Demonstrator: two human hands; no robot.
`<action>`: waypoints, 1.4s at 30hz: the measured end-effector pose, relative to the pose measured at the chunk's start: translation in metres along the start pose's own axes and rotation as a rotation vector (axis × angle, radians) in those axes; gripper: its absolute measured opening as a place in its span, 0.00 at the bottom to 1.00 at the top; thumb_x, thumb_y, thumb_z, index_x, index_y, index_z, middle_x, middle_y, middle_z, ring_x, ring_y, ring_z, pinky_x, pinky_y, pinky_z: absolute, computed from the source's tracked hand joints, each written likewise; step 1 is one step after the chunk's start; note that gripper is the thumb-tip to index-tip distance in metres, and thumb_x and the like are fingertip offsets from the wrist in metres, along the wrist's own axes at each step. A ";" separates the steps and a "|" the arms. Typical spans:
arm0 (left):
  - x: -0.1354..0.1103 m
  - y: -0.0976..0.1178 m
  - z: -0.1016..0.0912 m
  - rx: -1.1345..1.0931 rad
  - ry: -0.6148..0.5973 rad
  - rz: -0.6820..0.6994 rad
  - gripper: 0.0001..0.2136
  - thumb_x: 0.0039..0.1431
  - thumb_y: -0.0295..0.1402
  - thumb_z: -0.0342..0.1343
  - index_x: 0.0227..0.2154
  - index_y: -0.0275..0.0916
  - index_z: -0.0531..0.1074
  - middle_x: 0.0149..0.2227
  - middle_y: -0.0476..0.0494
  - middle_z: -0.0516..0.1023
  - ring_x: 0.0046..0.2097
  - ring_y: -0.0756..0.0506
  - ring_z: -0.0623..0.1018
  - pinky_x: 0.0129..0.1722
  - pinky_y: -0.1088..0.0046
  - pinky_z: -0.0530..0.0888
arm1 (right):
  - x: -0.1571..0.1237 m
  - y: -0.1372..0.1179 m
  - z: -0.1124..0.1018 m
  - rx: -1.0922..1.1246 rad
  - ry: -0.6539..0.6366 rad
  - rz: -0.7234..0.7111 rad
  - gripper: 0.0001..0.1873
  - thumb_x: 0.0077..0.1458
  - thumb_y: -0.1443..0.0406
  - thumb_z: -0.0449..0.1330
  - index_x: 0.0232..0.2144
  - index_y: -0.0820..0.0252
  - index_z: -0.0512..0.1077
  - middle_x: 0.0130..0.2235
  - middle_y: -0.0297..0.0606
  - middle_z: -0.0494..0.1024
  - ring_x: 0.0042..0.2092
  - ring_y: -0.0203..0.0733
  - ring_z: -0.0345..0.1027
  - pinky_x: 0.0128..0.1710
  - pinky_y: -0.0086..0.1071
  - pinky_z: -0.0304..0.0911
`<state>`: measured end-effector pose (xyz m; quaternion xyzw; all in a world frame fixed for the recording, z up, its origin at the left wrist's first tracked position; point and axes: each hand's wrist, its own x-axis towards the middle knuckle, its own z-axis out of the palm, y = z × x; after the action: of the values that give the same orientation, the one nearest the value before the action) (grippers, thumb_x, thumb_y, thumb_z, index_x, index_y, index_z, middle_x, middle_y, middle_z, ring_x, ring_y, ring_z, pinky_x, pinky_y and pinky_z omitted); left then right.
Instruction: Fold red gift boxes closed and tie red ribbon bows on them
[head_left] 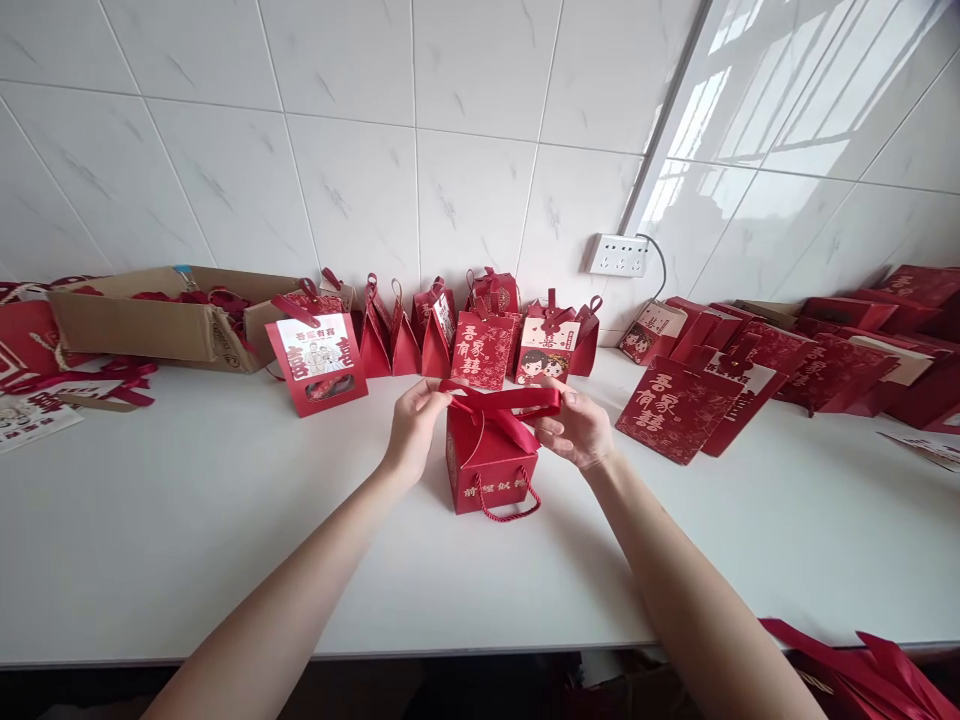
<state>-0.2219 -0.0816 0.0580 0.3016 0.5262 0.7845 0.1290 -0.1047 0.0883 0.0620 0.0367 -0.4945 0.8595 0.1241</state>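
- Underneath, a white worktop [187,520] runs across the whole view, backed by a wall [450,120] of pale marbled tiles.
- At the right, a spread of flat red cartons [825,360] lies overlapping on the worktop, the nearest bearing gold characters.
- At the far left stands an open cardboard box [135,325] with red pieces inside.
- Along the wall a row of made-up red gift boxes [480,345] stands upright, several topped with bows; a windowed box [319,360] with a printed picture leans just in front of the cardboard box.
- In the middle of the worktop, in front of that row, a red gift box [491,465] stands upright between the two hands, with gold lettering and a red cord handle [510,510] hanging on its front.
- The left hand [414,420] is at the box's top left corner, its grip narrow and pinching the left end of a red ribbon [502,400].
- The right hand [577,428] is at the top right, its grip closed on the ribbon's other end.
- The ribbon stretches flat across the box's top between both grips.
- A white socket [616,254] sits on the wall.
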 end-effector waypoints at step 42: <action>0.020 0.001 -0.016 -0.325 0.412 -0.333 0.04 0.47 0.30 0.50 0.21 0.37 0.64 0.16 0.58 0.57 0.15 0.56 0.58 0.14 0.80 0.55 | 0.005 -0.005 -0.031 0.402 0.140 -0.269 0.14 0.38 0.70 0.70 0.23 0.58 0.67 0.25 0.24 0.69 0.18 0.21 0.52 0.09 0.12 0.48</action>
<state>-0.2477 -0.0839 0.0618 0.0215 0.4510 0.8712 0.1928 -0.1068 0.1181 0.0515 0.0664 -0.2945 0.9167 0.2616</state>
